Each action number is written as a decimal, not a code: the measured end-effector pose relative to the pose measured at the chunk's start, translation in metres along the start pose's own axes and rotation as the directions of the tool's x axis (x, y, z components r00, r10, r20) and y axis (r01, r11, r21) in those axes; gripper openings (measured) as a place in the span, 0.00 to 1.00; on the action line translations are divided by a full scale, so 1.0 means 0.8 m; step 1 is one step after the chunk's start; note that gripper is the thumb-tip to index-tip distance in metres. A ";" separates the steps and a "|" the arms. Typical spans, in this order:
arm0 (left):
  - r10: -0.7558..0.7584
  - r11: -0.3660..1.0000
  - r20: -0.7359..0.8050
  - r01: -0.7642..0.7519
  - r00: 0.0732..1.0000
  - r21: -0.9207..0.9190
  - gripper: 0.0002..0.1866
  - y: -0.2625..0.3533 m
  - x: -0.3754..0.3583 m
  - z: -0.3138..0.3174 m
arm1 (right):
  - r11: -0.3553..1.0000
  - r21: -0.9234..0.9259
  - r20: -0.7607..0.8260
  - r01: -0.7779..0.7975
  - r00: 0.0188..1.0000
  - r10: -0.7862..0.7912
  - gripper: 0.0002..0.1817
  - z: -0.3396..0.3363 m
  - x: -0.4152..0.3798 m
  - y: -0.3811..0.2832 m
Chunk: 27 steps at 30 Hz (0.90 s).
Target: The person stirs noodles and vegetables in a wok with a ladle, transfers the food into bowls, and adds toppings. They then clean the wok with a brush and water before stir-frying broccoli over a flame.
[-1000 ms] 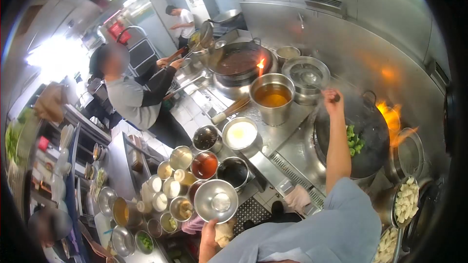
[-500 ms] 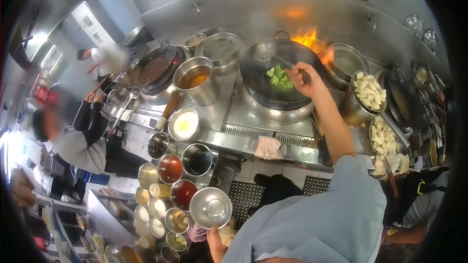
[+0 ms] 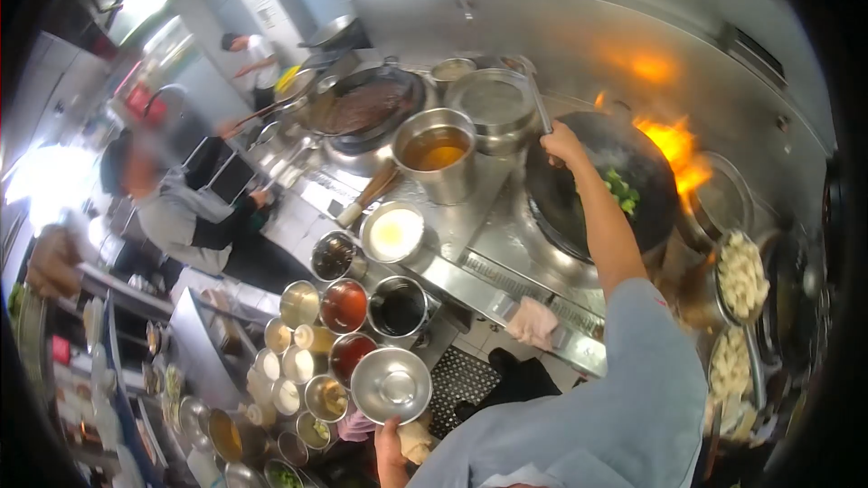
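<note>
My right hand [image 3: 562, 145] is closed round the handle of a ladle [image 3: 539, 101], whose head is up at the back by a covered round pot [image 3: 493, 101]. Below and to the right of that hand is a black wok [image 3: 570, 203] with green vegetables [image 3: 621, 192] in it; my forearm crosses in front of it. Low in the view, my left hand [image 3: 391, 443] grips the near rim of an empty steel bowl [image 3: 391, 386], held beside the seasoning containers.
Flames [image 3: 674, 152] rise at the wok's right. A steel pot of amber liquid [image 3: 435, 146], a white bowl [image 3: 393, 231] and red sauce [image 3: 344, 305] stand left. Pale chunks [image 3: 743, 276] fill a strainer at right. A co-worker [image 3: 185, 217] stands left.
My right hand has lifted the ladle out of the wok, towards the back left. The view has turned, so the stove sits further right. My left hand still holds the bowl.
</note>
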<state>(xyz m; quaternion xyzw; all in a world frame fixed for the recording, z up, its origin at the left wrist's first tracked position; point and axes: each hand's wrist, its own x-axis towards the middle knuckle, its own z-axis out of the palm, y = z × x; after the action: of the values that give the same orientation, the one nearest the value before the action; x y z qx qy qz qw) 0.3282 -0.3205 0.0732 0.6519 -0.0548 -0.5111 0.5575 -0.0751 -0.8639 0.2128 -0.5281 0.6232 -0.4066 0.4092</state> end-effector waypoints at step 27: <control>0.119 0.907 -0.086 -0.144 0.989 -0.396 0.30 -0.047 -0.147 -0.119 | 0.091 0.991 0.095 -0.098 0.995 0.034 0.33 -0.194 -0.128 0.200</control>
<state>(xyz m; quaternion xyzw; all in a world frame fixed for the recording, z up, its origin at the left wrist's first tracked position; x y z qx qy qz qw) 0.3233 -0.1669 0.1009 0.5337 0.0239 -0.4531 0.7137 -0.2620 -0.7333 0.1232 -0.0965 0.2006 -0.6884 0.6903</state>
